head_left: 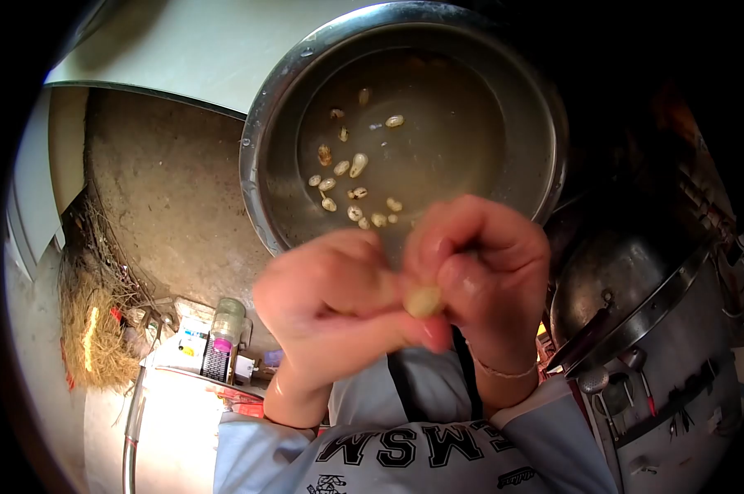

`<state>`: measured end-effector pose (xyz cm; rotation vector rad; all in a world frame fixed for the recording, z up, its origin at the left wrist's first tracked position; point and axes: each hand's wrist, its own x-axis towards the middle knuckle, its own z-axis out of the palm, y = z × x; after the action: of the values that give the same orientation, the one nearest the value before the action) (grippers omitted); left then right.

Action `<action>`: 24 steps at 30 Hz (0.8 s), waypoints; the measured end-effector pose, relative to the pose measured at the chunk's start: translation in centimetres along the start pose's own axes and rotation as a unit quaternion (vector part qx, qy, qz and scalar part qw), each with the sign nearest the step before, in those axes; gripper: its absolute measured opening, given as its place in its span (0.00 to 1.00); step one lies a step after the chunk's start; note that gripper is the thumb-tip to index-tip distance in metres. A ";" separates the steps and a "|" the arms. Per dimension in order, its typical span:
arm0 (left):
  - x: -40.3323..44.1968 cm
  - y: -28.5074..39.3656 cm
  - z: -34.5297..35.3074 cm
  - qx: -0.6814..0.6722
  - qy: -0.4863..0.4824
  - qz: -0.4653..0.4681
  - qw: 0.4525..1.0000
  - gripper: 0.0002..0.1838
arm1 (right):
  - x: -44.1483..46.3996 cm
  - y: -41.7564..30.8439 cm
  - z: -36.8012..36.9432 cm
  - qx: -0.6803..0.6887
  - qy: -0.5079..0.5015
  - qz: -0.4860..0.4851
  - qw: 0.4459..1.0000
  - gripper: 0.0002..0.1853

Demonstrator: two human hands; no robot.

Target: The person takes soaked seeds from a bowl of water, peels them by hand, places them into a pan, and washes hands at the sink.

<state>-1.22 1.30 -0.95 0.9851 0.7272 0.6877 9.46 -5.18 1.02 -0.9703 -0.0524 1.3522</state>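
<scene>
My left hand (326,284) and my right hand (491,267) meet close to my chest, at the near rim of a metal basin (256,165). Between their fingertips is a pale yellowish peanut (424,301), pinched by both hands. The left thumb lies beneath it, and the right fingers curl in from the other side. Slight blur softens the left hand. In the basin, cloudy water holds several unshelled peanuts (359,165), mostly toward the left side. Some have dark patches on their shells.
A pale tabletop (182,49) lies beyond the basin at upper left. To the right is a large metal wok (627,288), with a ladle (594,380) and other utensils hanging below. A bottle with a pink cap (227,325) and a straw broom (104,337) are at lower left.
</scene>
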 end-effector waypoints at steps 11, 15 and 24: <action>-0.5 -0.2 0.7 -0.072 0.065 -0.025 0.995 0.19 | -0.4 0.5 1.4 0.024 0.076 -0.017 0.997 0.07; -0.4 -0.2 0.2 0.011 -0.021 0.044 0.999 0.17 | -0.6 -0.1 1.2 -0.022 0.058 0.007 0.998 0.13; -1.0 0.0 0.4 -0.153 0.072 -0.048 0.984 0.18 | -0.9 0.9 2.1 0.012 0.068 -0.003 0.998 0.08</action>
<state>-1.50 0.33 -0.61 0.6209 0.7637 0.7660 7.38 -4.88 2.23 -1.0395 0.0639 1.2759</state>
